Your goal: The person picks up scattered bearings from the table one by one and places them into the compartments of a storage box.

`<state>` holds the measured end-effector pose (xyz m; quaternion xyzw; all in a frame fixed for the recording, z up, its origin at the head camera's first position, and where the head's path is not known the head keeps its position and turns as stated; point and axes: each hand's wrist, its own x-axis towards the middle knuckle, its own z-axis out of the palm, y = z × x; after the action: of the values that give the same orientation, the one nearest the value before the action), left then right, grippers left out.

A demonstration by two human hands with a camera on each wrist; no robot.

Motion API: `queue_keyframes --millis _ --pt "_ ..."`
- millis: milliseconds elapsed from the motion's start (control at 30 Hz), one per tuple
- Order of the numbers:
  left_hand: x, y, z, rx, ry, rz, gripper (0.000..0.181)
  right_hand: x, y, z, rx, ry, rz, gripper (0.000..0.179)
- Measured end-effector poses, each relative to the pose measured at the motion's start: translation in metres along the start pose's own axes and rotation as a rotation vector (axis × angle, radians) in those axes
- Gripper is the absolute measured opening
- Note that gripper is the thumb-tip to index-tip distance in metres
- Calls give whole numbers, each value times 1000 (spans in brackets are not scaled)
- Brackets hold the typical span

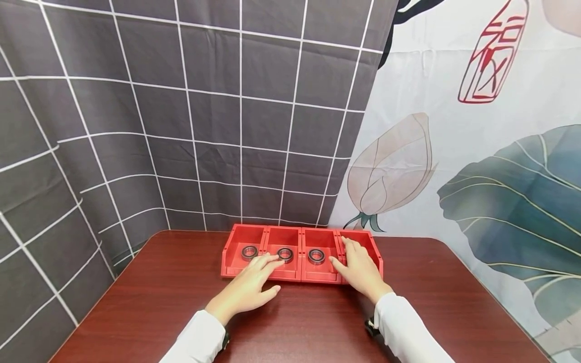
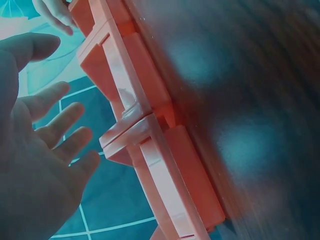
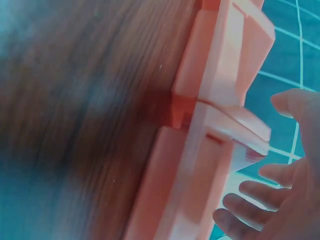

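A row of red plastic bins (image 1: 320,277) stands joined side by side on the table. Three ring-shaped ball bearings lie in it: one (image 1: 243,253) in the leftmost bin, another (image 1: 279,253) in the bin beside it, a third (image 1: 310,257) right of centre. My left hand (image 1: 247,290), fingers spread, hovers at the front of the left bins, fingertips overlapping the second bearing. Over the rightmost bin is my right hand (image 1: 361,267), thumb apart from its fingers, partly hiding that bin's inside. Both wrist views show the left palm (image 2: 40,150) and right palm (image 3: 295,195) holding nothing.
The reddish-brown wooden table (image 1: 150,287) has rounded far corners. Behind it hangs a dark grey cloth (image 1: 209,121) with a white grid, and to the right a white cloth (image 1: 408,91) with plant prints. White sleeves (image 1: 197,338) cover both forearms.
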<state>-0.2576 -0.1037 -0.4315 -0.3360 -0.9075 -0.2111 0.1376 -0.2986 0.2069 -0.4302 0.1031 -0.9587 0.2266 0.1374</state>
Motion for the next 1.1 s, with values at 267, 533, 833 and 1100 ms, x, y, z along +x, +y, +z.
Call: queue_keyframes --millis 267,533,833,1100 --pt "0 4 -2 30 -1 -14 60 -16 -14 -9 -55 41 -113 77" --pt "-4 12 0 131 12 -41 63 -38 -27 -7 -129 27 -184 78" --pt "-8 22 2 164 39 -45 66 -56 -39 -7 -198 0 -239 83" --pt "-14 26 8 160 -1 -74 71 -68 -41 -6 -226 -25 -261 80"
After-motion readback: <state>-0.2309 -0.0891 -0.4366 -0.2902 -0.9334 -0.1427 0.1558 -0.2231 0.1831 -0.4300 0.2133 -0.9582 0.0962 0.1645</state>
